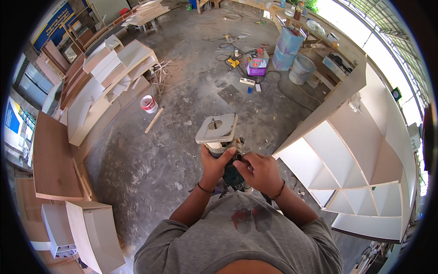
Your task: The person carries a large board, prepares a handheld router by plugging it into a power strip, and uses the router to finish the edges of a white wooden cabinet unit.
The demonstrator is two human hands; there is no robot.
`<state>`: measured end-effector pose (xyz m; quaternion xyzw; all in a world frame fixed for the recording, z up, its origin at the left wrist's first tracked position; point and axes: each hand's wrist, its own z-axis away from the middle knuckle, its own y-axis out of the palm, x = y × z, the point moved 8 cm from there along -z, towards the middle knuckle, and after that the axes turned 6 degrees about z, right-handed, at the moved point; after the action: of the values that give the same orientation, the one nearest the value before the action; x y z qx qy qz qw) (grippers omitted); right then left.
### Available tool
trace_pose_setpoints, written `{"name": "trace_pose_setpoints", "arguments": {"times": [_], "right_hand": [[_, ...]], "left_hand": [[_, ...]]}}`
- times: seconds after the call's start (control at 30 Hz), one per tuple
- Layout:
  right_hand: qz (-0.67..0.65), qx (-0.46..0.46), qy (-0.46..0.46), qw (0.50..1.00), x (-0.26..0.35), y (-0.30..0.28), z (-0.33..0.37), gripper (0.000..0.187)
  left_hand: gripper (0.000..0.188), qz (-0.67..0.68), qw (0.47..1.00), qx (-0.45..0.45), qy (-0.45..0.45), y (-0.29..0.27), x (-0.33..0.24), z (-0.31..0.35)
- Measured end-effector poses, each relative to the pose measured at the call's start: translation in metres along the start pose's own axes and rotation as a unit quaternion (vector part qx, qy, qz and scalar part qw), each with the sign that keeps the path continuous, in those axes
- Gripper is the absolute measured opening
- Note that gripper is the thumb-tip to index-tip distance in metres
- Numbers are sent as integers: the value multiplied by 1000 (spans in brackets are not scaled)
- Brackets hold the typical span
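Observation:
In front of my chest I hold a trim router upside down, its pale square base plate (227, 133) facing up. A round hole in that plate shows a thin bit at its centre. My left hand (213, 165) is closed around the router's metal collar, with the thumb across its near side. Against the collar's right side, the fingers of my right hand (263, 172) are pinched at a small dark knob or clamp (237, 156). Below my hands, the router's dark green motor body (233, 177) is partly hidden.
To the right stands a large white shelf cabinet (337, 160). Long wooden cabinet parts (107, 86) line the left. A paint bucket (148, 104) and a wood stick (154, 120) are on the floor. Ahead lie a purple can (257, 66), yellow power tool (233, 62) and cords.

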<state>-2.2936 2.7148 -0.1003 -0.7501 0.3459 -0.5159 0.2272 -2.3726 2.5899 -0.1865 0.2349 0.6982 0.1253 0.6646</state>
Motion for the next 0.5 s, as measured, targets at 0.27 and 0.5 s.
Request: {"name": "trace_pose_setpoints", "arguments": {"times": [0.27,0.5], "right_hand": [[-167,21,183,969,-8,47,-15,21],[60,-57,-47,996,45,18,-45,14]], "left_hand": [[47,-41,997,2,68,-12,-33,-17],[54,-33,998,-16,45,-43,-30,-35]]}}
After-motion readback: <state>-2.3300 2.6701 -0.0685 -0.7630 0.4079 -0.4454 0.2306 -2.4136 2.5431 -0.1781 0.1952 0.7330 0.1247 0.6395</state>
